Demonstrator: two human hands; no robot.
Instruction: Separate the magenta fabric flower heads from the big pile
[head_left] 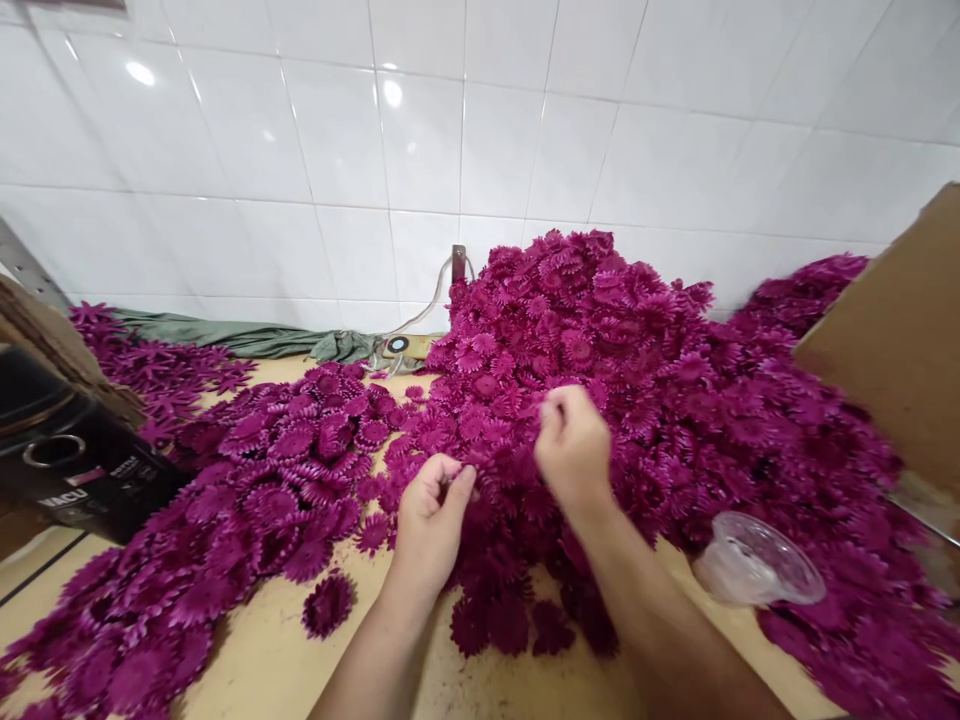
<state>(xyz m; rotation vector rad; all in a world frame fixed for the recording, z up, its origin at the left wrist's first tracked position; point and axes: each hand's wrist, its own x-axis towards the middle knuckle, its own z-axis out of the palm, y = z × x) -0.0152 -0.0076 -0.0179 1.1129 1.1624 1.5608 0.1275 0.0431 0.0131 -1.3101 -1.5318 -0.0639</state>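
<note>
My left hand (429,515) is closed, thumb and fingers pinched together at the near edge of a heap of magenta artificial flower pieces (570,330). Whatever lies in that pinch is too small to make out. To its right and a little higher, my right hand (576,450) is curled shut in front of the same heap. Its fingertips are partly hidden and blurred, so I cannot see what they hold. Dark magenta flower pieces (510,620) lie on the table between my forearms. One single flower piece (328,604) sits apart, left of my left wrist.
A second heap of flower pieces (247,500) spreads leftward beside a black container (82,470). At right stand a clear plastic cup (757,560) and a cardboard sheet (892,340). Green cloth (225,333) and a cable (431,300) run along the tiled wall (420,150).
</note>
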